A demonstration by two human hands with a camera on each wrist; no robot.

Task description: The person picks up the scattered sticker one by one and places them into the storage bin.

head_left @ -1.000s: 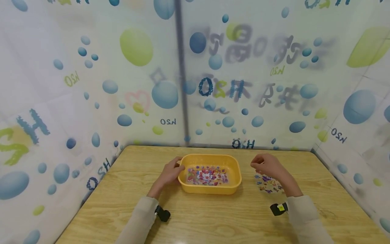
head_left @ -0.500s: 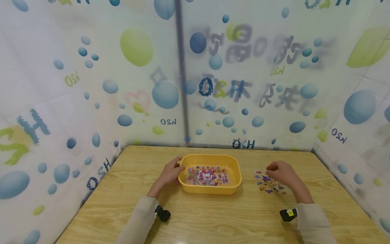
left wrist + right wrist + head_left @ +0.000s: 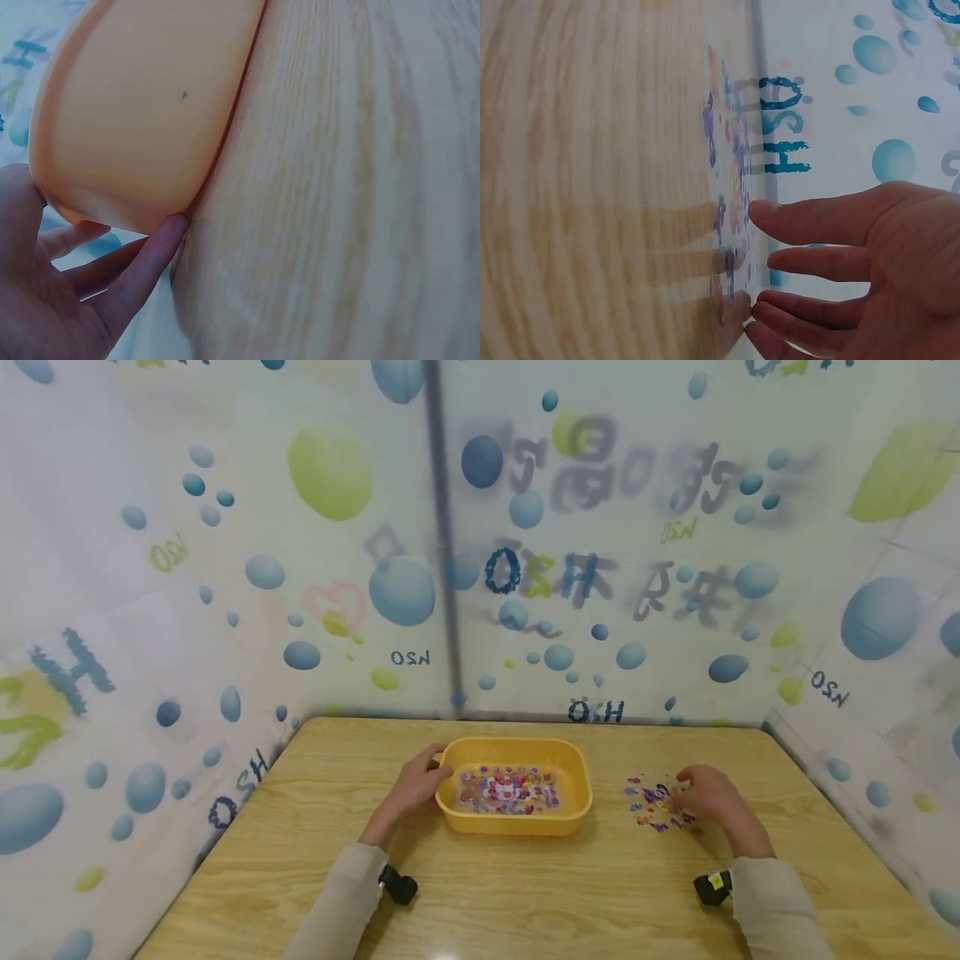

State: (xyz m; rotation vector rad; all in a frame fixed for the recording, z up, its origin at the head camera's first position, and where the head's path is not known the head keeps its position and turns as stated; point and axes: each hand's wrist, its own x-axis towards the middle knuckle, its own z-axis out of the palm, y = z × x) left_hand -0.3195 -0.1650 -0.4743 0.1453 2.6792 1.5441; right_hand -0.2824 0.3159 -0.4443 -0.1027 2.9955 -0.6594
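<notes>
A yellow plastic basin (image 3: pixel 513 825) stands on the table, with a colourful cartoon picture (image 3: pixel 510 791) and small bright bits inside it. My left hand (image 3: pixel 411 783) holds the basin's left end, thumb over the rim and fingers against the outer wall. In the left wrist view the left hand's fingertips (image 3: pixel 169 229) touch the basin low down, near the table. To the right of the basin lies a scatter of small colourful flat pieces (image 3: pixel 651 795). Over its right edge is my right hand (image 3: pixel 711 797), fingers apart; the right wrist view shows nothing between them.
The wooden table (image 3: pixel 480 893) reaches back to a white curtain-like wall (image 3: pixel 517 685) printed with bubbles and letters. Similar sheets close off the left and right sides. A black camera sits at each wrist.
My right hand has moved right and downward from above the back of the pieces to their right edge, and its fingers have spread. The left hand stays on the basin.
</notes>
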